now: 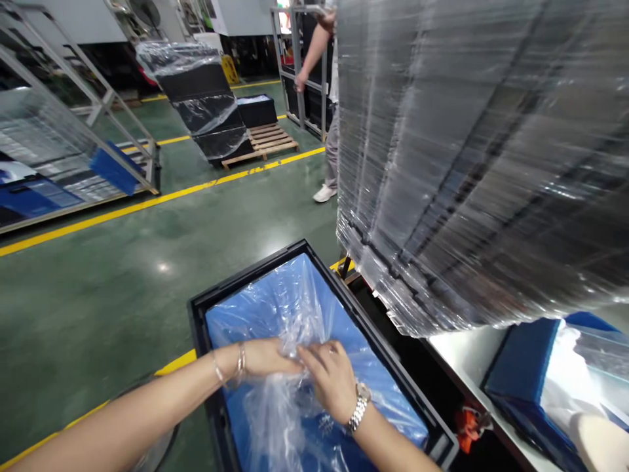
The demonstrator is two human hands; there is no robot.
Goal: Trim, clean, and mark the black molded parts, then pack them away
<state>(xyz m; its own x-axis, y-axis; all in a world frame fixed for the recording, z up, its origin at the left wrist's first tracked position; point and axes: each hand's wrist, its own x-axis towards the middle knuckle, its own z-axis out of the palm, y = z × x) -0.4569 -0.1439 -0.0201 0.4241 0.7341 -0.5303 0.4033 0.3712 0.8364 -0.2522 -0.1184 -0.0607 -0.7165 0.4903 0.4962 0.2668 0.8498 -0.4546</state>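
Pinching clear film (289,314) over the middle of the black crate (244,280), left hand (268,357) and right hand (331,380) met fingertips; a hard pull could have torn it.

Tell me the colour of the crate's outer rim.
The crate rim is black; head view.

The plastic film (295,308) bunched at my left hand (265,357) and right hand (331,380) is clear and glossy over a bright blue liner (356,341) in a black crate (236,292). My watch (358,410) is silver; the floor (122,282) is dark green with yellow lines (147,204).
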